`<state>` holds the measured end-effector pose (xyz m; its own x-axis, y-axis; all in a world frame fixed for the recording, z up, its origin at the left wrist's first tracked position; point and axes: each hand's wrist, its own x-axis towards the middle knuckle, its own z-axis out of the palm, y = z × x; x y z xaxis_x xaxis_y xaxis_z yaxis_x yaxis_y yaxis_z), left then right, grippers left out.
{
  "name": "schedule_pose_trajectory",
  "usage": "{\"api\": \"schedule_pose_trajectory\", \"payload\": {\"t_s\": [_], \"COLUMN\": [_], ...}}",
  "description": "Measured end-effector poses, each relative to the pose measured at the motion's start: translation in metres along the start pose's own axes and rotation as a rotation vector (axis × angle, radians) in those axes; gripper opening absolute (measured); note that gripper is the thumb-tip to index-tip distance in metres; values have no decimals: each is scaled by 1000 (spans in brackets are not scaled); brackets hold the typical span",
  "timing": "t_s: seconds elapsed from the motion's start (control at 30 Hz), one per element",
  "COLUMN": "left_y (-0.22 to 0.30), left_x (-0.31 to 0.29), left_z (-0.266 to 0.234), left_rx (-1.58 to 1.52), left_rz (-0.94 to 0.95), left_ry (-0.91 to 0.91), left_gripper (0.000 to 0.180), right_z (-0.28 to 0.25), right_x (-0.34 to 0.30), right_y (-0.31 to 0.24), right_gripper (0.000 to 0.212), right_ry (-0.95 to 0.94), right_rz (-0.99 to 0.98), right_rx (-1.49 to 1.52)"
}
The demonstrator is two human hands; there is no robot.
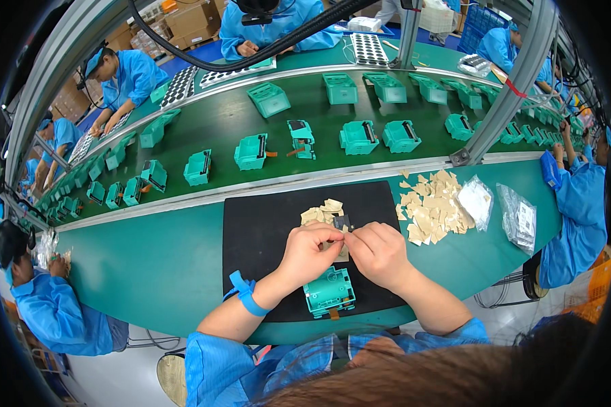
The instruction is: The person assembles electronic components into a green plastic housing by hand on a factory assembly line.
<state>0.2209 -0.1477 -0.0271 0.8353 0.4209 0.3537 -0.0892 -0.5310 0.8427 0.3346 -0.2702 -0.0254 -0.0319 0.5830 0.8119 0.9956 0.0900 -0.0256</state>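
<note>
My left hand (310, 252) and my right hand (379, 255) meet over the black mat (265, 224), fingertips pinched together. What they pinch is too small to make out. Just beyond the fingertips shows a small dark part (343, 222), partly hidden by the fingers. Torn beige paper pieces (321, 211) lie on the mat behind my hands. Below them, nearer to me, a green plastic housing (329, 293) rests on the mat, with a short brown flat cable at its near edge. A blue wrist strap (246, 294) circles my left wrist.
Right of the mat lie a heap of beige scraps (433, 210) and clear plastic bags (477, 201). A green conveyor (299, 173) carries rows of green housings (252, 151) beyond the table. A metal post (509, 85) rises at the right. Several people in blue work nearby.
</note>
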Motion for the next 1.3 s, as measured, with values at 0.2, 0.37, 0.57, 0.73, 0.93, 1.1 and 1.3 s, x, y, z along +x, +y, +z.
{"api": "schedule_pose_trajectory", "payload": {"t_s": [0.2, 0.37, 0.57, 0.73, 0.93, 1.1, 1.3], "left_y": [7, -5, -1, -2, 3, 9, 0], "left_x": [-1, 1, 7, 6, 5, 2, 3], "left_z": [3, 6, 5, 10, 18, 19, 20], "left_rx": [266, 55, -669, -790, -869, -893, -957], "left_rz": [205, 83, -396, -389, -389, -360, -402], "left_ry": [5, -61, -70, -30, 2, -6, -2], "left_gripper": [11, 11, 11, 10, 7, 6, 7], "right_z": [-2, -3, -31, -39, -20, -9, -15], "right_x": [-4, -5, -30, -47, -20, -17, -10], "right_y": [-4, 7, 94, 120, 49, 21, 7], "right_gripper": [19, 13, 6, 12, 7, 9, 10], "right_ry": [-92, -49, 96, -249, -177, -110, 89], "right_rz": [-45, 265, 1120, 1004, 907, 820, 656], "right_rx": [-107, 242, 487, -2, 966, 1094, 642]}}
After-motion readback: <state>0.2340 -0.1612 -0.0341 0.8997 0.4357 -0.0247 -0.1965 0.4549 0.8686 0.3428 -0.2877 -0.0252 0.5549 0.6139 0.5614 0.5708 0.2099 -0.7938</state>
